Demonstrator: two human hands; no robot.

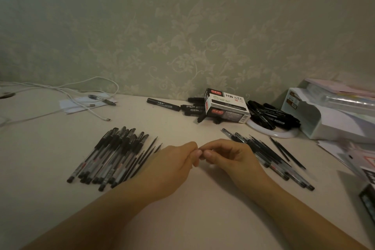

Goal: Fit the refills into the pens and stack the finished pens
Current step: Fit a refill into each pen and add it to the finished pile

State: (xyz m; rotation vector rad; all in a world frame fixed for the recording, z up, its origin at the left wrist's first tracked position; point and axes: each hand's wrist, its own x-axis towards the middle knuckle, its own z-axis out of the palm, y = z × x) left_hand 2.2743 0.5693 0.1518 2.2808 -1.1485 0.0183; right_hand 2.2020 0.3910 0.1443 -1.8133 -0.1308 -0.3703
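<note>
My left hand (172,166) and my right hand (229,158) meet fingertip to fingertip above the middle of the table (192,209). Both pinch a small thing between curled fingers; the fingertips hide most of it and I cannot tell what it is. To the left lies a pile of black capped pens (109,156), with a few thin black refills (149,151) along its right side. Right of my right hand lies a looser pile of pens (269,158), with thin refills (286,151) at its far edge.
A marker box (226,107) stands at the back among black markers (272,114), some on a white ring (274,133). White cables (85,95) lie back left. A white desk organiser (328,113) and papers (349,154) fill the right side.
</note>
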